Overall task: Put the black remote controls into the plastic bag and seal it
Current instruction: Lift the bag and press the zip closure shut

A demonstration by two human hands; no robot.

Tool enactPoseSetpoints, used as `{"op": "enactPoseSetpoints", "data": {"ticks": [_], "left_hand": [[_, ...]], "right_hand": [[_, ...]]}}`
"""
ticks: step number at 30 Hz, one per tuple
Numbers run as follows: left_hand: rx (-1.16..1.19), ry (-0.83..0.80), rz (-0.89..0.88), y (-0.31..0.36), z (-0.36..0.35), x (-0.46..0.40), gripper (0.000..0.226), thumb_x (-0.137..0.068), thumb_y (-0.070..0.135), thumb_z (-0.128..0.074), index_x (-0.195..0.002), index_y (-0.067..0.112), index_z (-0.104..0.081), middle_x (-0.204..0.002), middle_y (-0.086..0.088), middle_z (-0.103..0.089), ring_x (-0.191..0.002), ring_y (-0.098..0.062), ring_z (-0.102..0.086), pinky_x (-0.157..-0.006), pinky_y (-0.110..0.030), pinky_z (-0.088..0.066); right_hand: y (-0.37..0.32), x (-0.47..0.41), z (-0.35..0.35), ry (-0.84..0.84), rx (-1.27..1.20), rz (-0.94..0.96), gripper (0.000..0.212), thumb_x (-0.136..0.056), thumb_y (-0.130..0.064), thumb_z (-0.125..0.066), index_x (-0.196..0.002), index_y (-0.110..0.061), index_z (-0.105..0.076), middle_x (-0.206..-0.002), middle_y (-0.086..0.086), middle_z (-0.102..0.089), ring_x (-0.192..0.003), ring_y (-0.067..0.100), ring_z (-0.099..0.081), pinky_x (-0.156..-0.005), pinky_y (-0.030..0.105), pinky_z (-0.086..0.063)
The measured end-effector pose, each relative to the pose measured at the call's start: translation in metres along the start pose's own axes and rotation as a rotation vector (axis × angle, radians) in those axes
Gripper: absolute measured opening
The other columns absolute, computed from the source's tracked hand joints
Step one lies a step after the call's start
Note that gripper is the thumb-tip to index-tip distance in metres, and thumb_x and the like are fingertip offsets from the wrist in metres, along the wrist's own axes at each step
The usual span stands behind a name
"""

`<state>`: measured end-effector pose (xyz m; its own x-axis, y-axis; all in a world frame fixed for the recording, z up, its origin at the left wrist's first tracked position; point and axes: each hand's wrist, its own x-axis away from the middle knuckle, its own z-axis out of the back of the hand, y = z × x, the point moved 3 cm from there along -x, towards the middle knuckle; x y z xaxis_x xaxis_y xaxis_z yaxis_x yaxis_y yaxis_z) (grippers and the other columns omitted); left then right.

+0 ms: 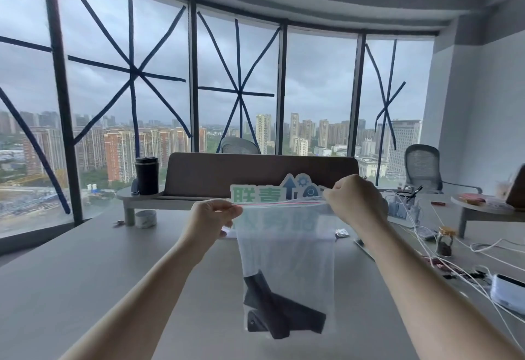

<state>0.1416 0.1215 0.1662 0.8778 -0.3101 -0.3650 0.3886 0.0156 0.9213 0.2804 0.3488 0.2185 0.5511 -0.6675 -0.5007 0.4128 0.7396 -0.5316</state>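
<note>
Nearest, the black remotes [279, 310] lie crossed at the bottom of the bag [287, 257], which hangs upright in the air above the desk [99, 268], long axis vertical and mouth upward. One remote slants from upper left down to lower right; another runs lower, nearly level, its end toward the bag's right edge. The exact count is hard to tell. Higher up, the left hand [211, 219] pinches the left end of the bag's red seal strip [279, 203] between thumb and fingers, and the right hand [353, 199] pinches the right end, so the strip is stretched level between them. Behind the bag stands a green-lettered sign [260, 193]. Farther off, a black cup [147, 171] sits on a shelf [142, 199] toward the desk's far left, with a tape roll [145, 218] below it, and white cables [454, 257] trail along the right edge.
</note>
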Motion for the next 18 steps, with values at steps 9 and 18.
{"op": "enactPoseSetpoints", "data": {"ticks": [9,18], "left_hand": [[-0.1,-0.123,-0.069,0.011,-0.03,0.002,0.017,-0.076,0.012,-0.074,-0.062,0.023,-0.073,-0.047,0.014,-0.064,-0.044,0.005,-0.049,-0.05,-0.021,-0.041],[-0.067,-0.1,-0.038,0.009,-0.024,0.0,0.004,-0.075,0.01,-0.073,-0.071,0.009,-0.074,-0.06,0.005,-0.069,-0.049,-0.006,-0.049,-0.047,-0.024,-0.039]], "right_hand": [[-0.051,0.027,-0.043,-0.357,-0.164,0.476,0.023,-0.081,-0.038,-0.074,-0.098,-0.023,-0.078,-0.098,-0.005,-0.076,-0.097,0.015,-0.067,-0.091,0.04,-0.053],[-0.067,0.018,-0.05,-0.375,-0.146,0.497,0.01,-0.082,-0.027,-0.074,-0.081,-0.019,-0.079,-0.086,-0.005,-0.077,-0.087,0.014,-0.069,-0.085,0.042,-0.057]]}}
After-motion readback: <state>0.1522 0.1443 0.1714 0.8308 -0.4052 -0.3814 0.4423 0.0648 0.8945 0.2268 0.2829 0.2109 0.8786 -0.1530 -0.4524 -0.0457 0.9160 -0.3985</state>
